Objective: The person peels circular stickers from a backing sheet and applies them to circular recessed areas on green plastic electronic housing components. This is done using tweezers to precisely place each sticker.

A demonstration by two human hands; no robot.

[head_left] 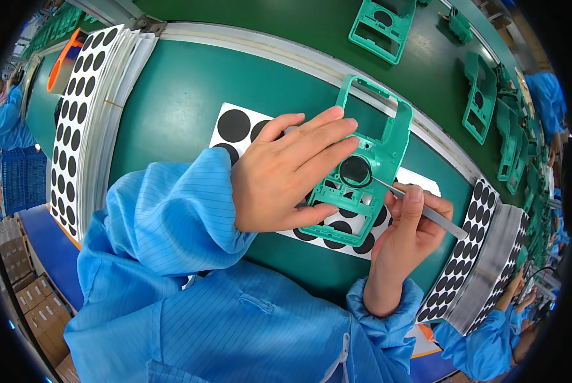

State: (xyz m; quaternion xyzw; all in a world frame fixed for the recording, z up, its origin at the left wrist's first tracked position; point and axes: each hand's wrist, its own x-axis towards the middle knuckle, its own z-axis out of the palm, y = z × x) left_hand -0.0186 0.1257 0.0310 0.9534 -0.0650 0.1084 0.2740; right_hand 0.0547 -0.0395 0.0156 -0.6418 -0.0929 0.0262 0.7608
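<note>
A green plastic housing (382,150) with a large rectangular window lies at a slant in front of me, on top of a white sheet of round black stickers (235,126). My left hand (286,172) rests across its left side, fingers stretched out and thumb apart, near the lower end. Between finger and thumb, my right hand (410,230) pinches metal tweezers (442,222). Their tip touches or nearly touches the rim of a black disc (355,171) that sits in the housing's round recess. Part of the sheet is hidden under my left hand and the housing.
Stacks of dotted sheets stand at left (94,127) and right (474,262). An orange object (62,67) is behind the left stack. Beyond a metal rail (248,46), a green belt carries more housings (481,96). Co-workers in blue (544,96) are at the edges.
</note>
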